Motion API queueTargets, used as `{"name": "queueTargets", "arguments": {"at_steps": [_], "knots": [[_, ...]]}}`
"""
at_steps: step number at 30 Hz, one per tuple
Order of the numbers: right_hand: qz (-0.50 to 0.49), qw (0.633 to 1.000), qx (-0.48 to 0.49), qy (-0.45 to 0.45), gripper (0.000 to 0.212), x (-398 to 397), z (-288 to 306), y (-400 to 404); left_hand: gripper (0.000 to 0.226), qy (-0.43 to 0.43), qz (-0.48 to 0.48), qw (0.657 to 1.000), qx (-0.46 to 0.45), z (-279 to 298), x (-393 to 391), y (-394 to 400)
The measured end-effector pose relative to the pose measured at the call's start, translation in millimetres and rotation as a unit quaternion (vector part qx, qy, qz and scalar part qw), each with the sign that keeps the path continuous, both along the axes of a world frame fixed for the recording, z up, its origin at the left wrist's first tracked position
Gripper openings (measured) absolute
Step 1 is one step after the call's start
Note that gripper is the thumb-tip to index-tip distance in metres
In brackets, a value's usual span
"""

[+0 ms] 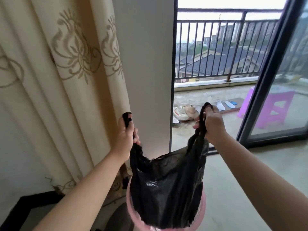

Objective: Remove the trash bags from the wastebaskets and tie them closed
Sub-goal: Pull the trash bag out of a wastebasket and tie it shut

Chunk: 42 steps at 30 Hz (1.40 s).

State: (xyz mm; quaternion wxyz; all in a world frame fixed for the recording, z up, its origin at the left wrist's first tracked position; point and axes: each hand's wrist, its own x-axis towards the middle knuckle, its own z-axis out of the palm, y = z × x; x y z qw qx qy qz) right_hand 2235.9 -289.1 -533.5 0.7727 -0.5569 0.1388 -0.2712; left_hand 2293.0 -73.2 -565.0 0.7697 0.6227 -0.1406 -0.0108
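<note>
Both hands are up at chest level, each curled tight round one handle of the black trash bag (168, 185): the left hand (125, 135) grips the left handle with its end poking above the fist, the right hand (210, 124) pinches the right handle bunched between thumb and fingers. Behind hang the patterned curtain (66, 64) and the balcony railing (216, 47). Hanging below the fists, the bag has its lower part still inside the pink wastebasket (202, 202), so it is only partly lifted out. To finish cleanly, I would raise both handles evenly and straight up until the bottom clears the rim, then cross them for the knot. Its long axis runs vertically, mouth upward, handles splayed left and right
</note>
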Motion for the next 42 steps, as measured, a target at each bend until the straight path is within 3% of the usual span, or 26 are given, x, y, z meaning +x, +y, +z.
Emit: {"name": "queueTargets", "arguments": {"at_steps": [3, 8, 12, 16, 20, 26, 36, 40, 41, 42], "knots": [[-0.008, 0.999, -0.036, 0.029, 0.029, -3.2, 14.7, 3.0, 0.026, 0.002, -0.034, 0.997, 0.071, 14.6, -3.9, -10.3], [-0.063, 0.997, -0.016, -0.049, 0.028, -26.8, 81.4, -6.7, 0.026, 0.013, -0.173, 0.978, 0.113, 85.3, -9.3, -67.1], [-0.132, 0.985, -0.01, -0.11, 0.03, -65.5, 134.3, -30.0, 0.028, 0.011, -0.275, 0.957, 0.094, 140.2, -41.2, -125.8], [-0.206, 0.967, -0.037, -0.147, 0.03, -116.9, 169.4, -39.9, 0.021, -0.083, -0.324, 0.941, 0.052, 171.3, -83.9, -163.0], [-0.286, 0.945, -0.085, -0.135, 0.031, -168.3, 171.2, -41.5, 0.027, -0.189, -0.335, 0.92, 0.079, 168.2, -127.1, -193.5], [-0.361, 0.927, -0.091, -0.055, 0.032, -229.4, 114.8, -56.0, 0.019, -0.168, -0.292, 0.931, 0.14, 115.6, -166.9, -223.1], [-0.414, 0.898, -0.045, 0.143, 0.033, -317.3, -66.9, -99.3, 0.02, -0.063, -0.335, 0.907, 0.246, -85.8, -238.4, -250.2], [-0.378, 0.909, -0.067, 0.164, 0.025, -341.1, -120.6, -108.3, 0.026, -0.05, -0.286, 0.937, 0.195, -133.7, -250.1, -240.1], [-0.338, 0.92, -0.098, 0.172, 0.014, -348.9, -130.0, -111.0, 0.021, -0.069, -0.28, 0.937, 0.197, -141.1, -251.4, -236.4], [-0.284, 0.925, -0.139, 0.209, 0.018, -357.7, -137.5, -114.6, 0.016, -0.08, -0.287, 0.932, 0.207, -147.6, -252.0, -231.8]]}}
